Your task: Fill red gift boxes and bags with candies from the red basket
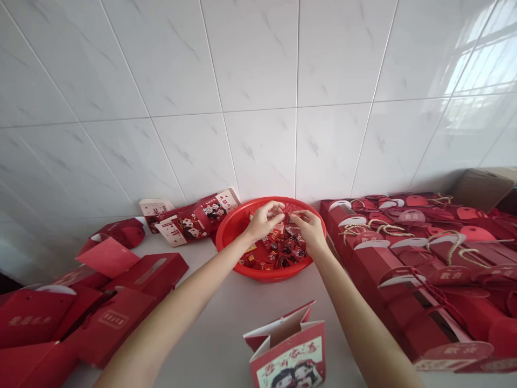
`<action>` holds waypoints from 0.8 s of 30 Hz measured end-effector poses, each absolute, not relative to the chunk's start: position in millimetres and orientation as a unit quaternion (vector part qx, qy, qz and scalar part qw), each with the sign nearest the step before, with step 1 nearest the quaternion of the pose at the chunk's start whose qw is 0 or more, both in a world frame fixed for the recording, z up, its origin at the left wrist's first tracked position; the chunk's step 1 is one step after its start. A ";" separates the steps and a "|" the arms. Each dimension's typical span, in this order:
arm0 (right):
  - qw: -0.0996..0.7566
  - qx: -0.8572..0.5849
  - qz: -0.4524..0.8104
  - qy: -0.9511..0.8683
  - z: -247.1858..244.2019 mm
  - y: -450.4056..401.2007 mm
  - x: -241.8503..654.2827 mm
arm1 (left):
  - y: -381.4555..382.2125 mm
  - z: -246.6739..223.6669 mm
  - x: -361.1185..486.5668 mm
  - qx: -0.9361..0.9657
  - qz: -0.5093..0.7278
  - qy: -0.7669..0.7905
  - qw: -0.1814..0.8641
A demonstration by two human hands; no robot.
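Note:
A red plastic basket (pixel 230 237) stands against the wall, with small wrapped candies (pixel 285 248) in red, dark and yellow wrappers inside. Over its left part is my left hand (pixel 264 222), fingers curled and thumb close to them. My right hand (pixel 309 230) is over the right part, thumb and fingertips drawn together. Whatever lies between the fingertips of either hand is too small to make out. Between my forearms stands a red and white paper gift box (pixel 288 350), its top open and a printed couple on its front.
Many red gift boxes with cord handles (pixel 404 253) crowd the right side. Folded red boxes (pixel 121 302) are heaped on the left. Printed boxes (pixel 194 223) lie left of the basket. A brown carton (pixel 480 186) sits at the far right. The tiled wall (pixel 258 145) rises behind.

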State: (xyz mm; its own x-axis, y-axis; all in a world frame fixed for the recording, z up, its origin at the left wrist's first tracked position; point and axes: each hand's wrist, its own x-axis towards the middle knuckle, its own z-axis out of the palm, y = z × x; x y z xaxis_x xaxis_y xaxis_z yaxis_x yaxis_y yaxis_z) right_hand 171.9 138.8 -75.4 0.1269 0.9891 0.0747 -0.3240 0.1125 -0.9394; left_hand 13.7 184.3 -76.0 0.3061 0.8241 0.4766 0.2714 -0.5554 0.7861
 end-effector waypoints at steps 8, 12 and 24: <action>0.734 -0.376 0.481 -0.298 -77.4 145.9 176.0 | 183.3 -82.6 31.1 0.879 0.178 0.332 0.291; 0.735 -0.396 0.473 -0.282 -78.3 148.8 177.5 | 184.5 -88.8 55.3 0.916 0.108 0.291 0.256; 0.731 -0.380 0.512 -0.243 -73.1 146.6 175.5 | 209.5 -75.3 25.0 0.835 0.017 0.477 0.274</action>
State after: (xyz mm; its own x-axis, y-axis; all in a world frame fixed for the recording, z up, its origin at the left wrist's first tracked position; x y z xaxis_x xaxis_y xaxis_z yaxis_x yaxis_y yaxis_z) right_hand 175.5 146.6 -73.1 0.3575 0.9333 -0.0342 -0.5634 0.1863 -0.8049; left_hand 25.0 209.5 -75.3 0.5446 0.8058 -0.2327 0.7872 -0.3953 0.4733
